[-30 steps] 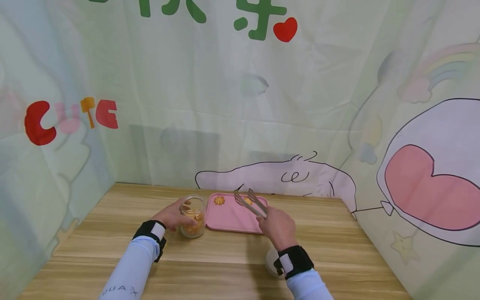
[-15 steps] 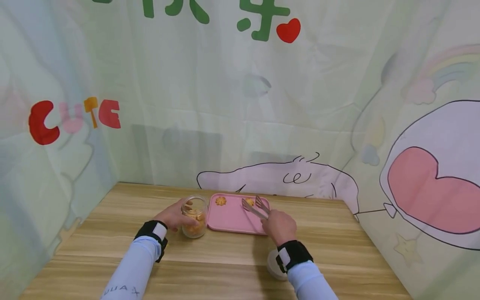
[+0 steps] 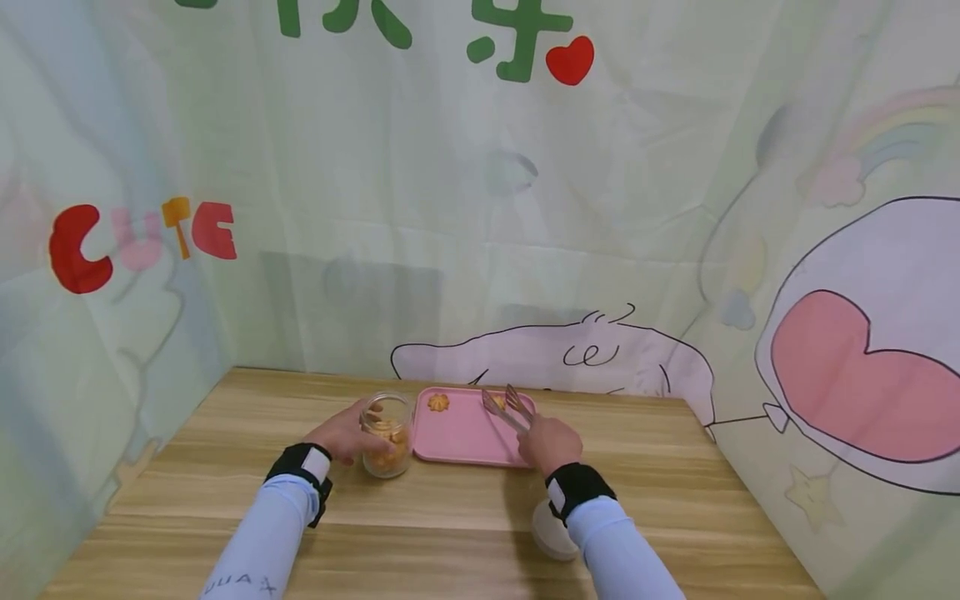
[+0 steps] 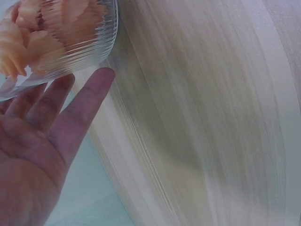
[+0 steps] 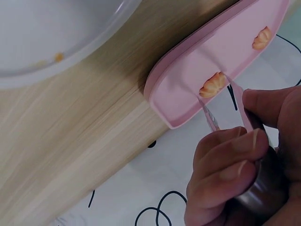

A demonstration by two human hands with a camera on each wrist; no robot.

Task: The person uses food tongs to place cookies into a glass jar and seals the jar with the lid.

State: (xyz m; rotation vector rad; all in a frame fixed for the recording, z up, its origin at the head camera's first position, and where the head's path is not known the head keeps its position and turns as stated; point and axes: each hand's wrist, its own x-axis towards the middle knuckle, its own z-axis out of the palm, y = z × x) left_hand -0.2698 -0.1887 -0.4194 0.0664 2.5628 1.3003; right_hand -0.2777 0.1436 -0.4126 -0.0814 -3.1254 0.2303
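Note:
My left hand [image 3: 345,433] holds an open glass jar [image 3: 396,463] by its side, thumb across the front. Several flower-shaped cookies [image 4: 44,49] fill its lower part; in the left wrist view straight fingers touch the ribbed glass. With curled fingers my right hand [image 3: 553,443] grips metal tongs [image 3: 507,413] over the pink tray [image 3: 450,442]. Their spread tips stand on either side of one cookie [image 5: 213,85] in the right wrist view; whether they touch it, I cannot tell. Another cookie [image 3: 438,402] lies at the tray's far left.
A round white lid [image 3: 553,537], with crumbs inside its rim, lies below my right wrist, partly hidden by the arm. The wooden table [image 3: 420,550] ends at a printed cloth backdrop [image 3: 337,308] behind the tray.
The tongs' tips have shifted slightly right and down around the right cookie. My left hand and the jar have stayed in place.

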